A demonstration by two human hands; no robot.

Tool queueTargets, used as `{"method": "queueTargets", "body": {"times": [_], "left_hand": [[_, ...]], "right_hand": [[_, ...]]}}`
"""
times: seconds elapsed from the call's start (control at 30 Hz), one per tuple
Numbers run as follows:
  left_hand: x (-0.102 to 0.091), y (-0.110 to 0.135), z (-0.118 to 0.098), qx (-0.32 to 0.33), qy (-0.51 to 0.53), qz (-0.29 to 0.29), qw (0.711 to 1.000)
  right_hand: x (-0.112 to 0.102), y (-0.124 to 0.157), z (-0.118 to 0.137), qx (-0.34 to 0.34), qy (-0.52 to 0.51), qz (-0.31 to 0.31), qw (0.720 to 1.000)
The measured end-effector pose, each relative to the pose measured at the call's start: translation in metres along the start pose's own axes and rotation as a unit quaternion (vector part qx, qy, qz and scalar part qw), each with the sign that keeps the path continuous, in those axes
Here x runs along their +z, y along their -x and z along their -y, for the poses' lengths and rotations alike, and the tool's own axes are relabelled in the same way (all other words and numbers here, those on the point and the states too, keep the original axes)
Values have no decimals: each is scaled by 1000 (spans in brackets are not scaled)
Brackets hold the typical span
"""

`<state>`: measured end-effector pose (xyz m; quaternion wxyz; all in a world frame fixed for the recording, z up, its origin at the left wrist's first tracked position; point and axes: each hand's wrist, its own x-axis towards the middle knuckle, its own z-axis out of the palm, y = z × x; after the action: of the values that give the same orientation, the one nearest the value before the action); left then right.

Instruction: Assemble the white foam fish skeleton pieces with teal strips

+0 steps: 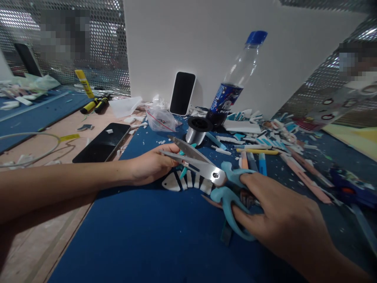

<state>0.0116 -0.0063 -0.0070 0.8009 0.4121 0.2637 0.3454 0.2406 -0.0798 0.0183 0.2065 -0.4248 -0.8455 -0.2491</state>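
Note:
My right hand point(290, 216) is closed on a pair of scissors point(232, 192), with the thumb and fingers through the light blue handles. The blades are spread and point left. Between them lies part of a small teal piece point(183, 173), pinched by the fingertips of my left hand point(154, 163). Its exact shape is partly hidden by the blades and fingers. Just below the blades, white foam-like pieces point(171, 183) lie in a row on the blue mat point(141, 239), shaped like a fish skeleton with a holed head at the left.
Behind the blades stand a spool of clear line point(196, 137), a plastic bag point(161, 120), a leaning phone point(182, 93) and a cola bottle point(226, 96). Another phone point(103, 142) lies at left. White and blue offcuts point(265, 139) and a dark blue tool point(352, 186) are at right.

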Motion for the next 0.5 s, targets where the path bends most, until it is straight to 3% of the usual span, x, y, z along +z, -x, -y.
{"method": "queueTargets", "body": {"times": [0.5], "left_hand": [[-1,-1,0,-4,-1,-35,999]], "right_hand": [[-5,-4,0,-23,10,5,1000]]}}
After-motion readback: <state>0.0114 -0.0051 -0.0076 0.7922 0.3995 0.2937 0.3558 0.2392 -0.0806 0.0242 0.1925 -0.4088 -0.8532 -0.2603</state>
